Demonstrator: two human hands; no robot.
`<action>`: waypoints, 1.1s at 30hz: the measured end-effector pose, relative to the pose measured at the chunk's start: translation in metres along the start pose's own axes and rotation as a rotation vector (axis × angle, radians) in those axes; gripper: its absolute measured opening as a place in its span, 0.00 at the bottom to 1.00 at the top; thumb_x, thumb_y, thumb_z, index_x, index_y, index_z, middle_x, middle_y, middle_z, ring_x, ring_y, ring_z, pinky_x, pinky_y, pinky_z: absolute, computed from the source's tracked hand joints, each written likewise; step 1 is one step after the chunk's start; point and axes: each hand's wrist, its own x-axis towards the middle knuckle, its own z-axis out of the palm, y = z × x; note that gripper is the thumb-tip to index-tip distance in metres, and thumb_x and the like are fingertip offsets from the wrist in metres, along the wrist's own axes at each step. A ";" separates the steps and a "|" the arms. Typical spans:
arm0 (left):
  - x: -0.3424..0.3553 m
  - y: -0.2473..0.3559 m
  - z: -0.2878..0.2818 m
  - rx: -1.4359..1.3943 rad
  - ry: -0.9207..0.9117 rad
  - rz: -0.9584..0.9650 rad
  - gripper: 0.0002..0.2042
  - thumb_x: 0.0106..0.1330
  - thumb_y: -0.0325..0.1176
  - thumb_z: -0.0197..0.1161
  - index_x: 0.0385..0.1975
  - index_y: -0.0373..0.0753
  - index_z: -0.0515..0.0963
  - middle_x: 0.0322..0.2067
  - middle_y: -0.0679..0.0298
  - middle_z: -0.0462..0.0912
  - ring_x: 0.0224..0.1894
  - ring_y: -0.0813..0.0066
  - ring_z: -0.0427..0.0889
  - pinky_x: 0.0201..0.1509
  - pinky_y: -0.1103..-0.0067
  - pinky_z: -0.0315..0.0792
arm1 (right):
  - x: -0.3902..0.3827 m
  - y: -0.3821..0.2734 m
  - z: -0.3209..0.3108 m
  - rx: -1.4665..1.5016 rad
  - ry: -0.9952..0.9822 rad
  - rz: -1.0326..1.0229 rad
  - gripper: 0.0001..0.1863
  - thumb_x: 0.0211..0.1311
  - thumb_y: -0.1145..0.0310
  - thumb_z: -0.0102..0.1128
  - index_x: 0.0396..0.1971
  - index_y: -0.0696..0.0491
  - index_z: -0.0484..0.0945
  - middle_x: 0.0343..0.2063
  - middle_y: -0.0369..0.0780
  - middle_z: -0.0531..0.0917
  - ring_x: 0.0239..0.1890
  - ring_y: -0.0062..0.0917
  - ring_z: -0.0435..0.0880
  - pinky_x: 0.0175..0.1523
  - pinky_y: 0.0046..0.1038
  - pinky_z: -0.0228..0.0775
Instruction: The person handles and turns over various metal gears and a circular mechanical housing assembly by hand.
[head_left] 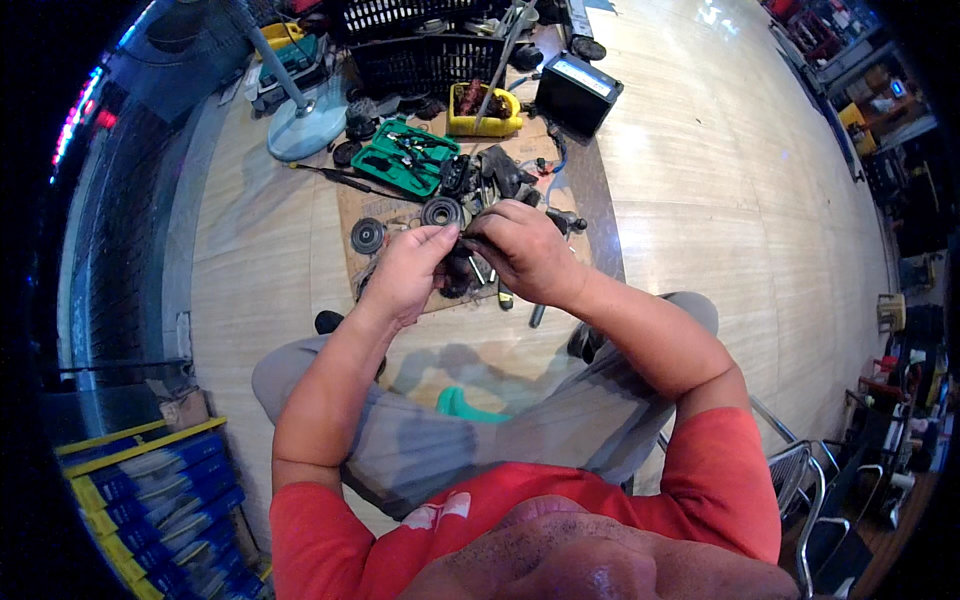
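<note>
My left hand point(408, 272) and my right hand point(525, 250) meet over the cardboard sheet, fingers pinched together. Whatever sits between their fingertips is small and mostly covered, so I cannot make it out. Just beyond my left fingertips is a round black grooved part with a metal centre point(441, 212), like a pulley. A second dark ringed disc point(367, 235) lies to the left of my left hand. Under and between the hands are dark, greasy parts and a few shiny metal pieces, partly hidden. A screwdriver-like handle point(505, 296) lies below my right hand.
Beyond the hands lie an open green tool case point(408, 158), a long thin screwdriver point(345, 178) and dark metal parts point(500, 172). Farther off stand a yellow cut-open container point(485, 122), a black battery point(578, 95), black crates point(430, 66) and a stand's round base point(305, 130).
</note>
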 end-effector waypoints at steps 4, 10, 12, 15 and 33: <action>0.004 -0.003 -0.003 0.074 0.033 0.065 0.10 0.72 0.36 0.55 0.38 0.36 0.79 0.30 0.69 0.82 0.30 0.84 0.78 0.36 0.84 0.73 | 0.002 -0.001 0.003 0.027 0.026 0.094 0.07 0.55 0.75 0.65 0.33 0.56 0.77 0.27 0.44 0.79 0.31 0.42 0.79 0.35 0.36 0.71; -0.002 0.000 0.000 0.548 0.157 0.264 0.10 0.71 0.32 0.57 0.41 0.31 0.79 0.34 0.67 0.83 0.34 0.83 0.78 0.41 0.82 0.72 | 0.006 -0.006 0.001 0.199 0.001 0.393 0.05 0.57 0.73 0.65 0.30 0.58 0.78 0.26 0.46 0.80 0.29 0.42 0.80 0.33 0.34 0.71; -0.006 0.002 0.001 0.759 0.178 0.374 0.11 0.71 0.31 0.57 0.41 0.29 0.79 0.34 0.66 0.83 0.34 0.84 0.77 0.41 0.82 0.72 | 0.006 -0.006 0.000 0.269 -0.030 0.493 0.05 0.57 0.73 0.64 0.30 0.58 0.78 0.26 0.46 0.80 0.29 0.41 0.80 0.33 0.33 0.71; -0.007 0.003 0.003 0.816 0.185 0.404 0.12 0.71 0.33 0.57 0.42 0.29 0.79 0.35 0.66 0.83 0.35 0.83 0.77 0.41 0.81 0.71 | 0.007 -0.005 0.000 0.194 -0.012 0.357 0.06 0.57 0.74 0.64 0.31 0.58 0.78 0.27 0.46 0.80 0.29 0.41 0.80 0.34 0.34 0.71; -0.004 0.003 0.009 0.439 0.172 0.310 0.08 0.70 0.31 0.58 0.35 0.32 0.80 0.28 0.69 0.82 0.29 0.85 0.77 0.34 0.84 0.71 | 0.005 -0.008 -0.001 0.206 0.038 0.376 0.06 0.57 0.72 0.65 0.30 0.58 0.79 0.24 0.45 0.80 0.27 0.37 0.81 0.32 0.31 0.71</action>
